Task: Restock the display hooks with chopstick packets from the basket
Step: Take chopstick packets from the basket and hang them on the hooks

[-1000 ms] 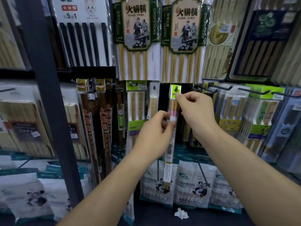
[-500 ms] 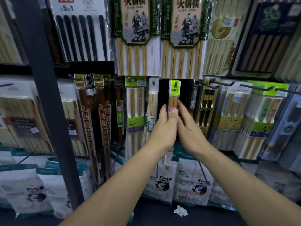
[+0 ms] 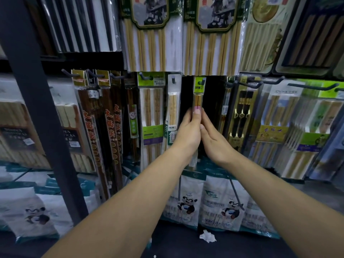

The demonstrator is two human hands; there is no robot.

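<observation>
The right hand (image 3: 214, 142) has dropped from the top of the chopstick packet (image 3: 198, 98) to its middle, where it now meets the left hand (image 3: 188, 135) at centre frame. The packet's green header sits threaded on the display hook (image 3: 202, 83), so this one appears hung and is being steadied or straightened.

The left hand grips the packet, fingers curled behind it and thumb pressed on its front. The right hand lies with fingers straight against the packet's right edge, touching but not wrapped round it.

How many packets remain cannot be told (the basket is out of view), though this hook seems to carry only the one, and several black hooks (image 3: 260, 84) at right of centre stand with bare ends. More stock likely has to go up.

Space is tight. The packet hangs in a narrow dark gap between a pale packet (image 3: 174, 108) just to its left and gold-trimmed dark packs (image 3: 242, 112) just to its right. The lower edges of the large hot-pot packs (image 3: 154, 43) overhang just above the hook. A black upright post (image 3: 37, 108) crosses the left of the frame, well apart. The clearest way out for both hands looks to be straight back toward the lower centre, above the panda-print bags (image 3: 186, 202).
</observation>
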